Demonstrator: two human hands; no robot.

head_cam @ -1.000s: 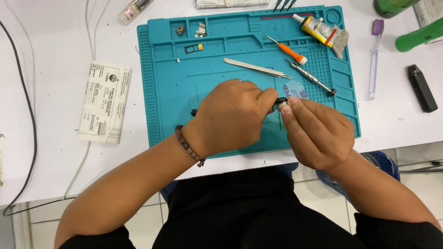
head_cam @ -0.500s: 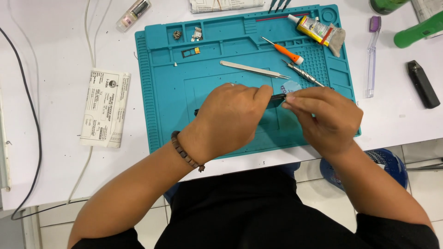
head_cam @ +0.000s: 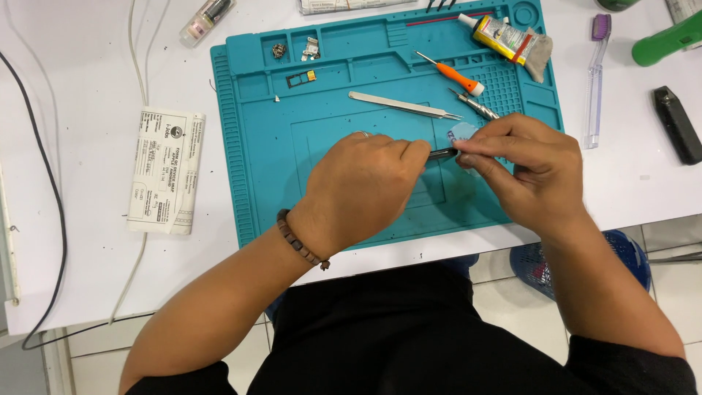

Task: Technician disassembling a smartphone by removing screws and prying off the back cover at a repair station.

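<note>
Both hands have shifted slightly right over the teal mat (head_cam: 263, 183). Left hand (head_cam: 362, 186) and right hand (head_cam: 523, 168) each pinch an end of a small dark part (head_cam: 442, 153), near tweezers (head_cam: 402, 106) and a screwdriver (head_cam: 450, 74).

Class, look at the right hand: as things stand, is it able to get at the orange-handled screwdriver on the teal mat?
Probably yes. The orange-handled screwdriver lies uncovered just beyond the right hand, nothing between them, but that hand and the left hand pinch a small dark part.
</note>
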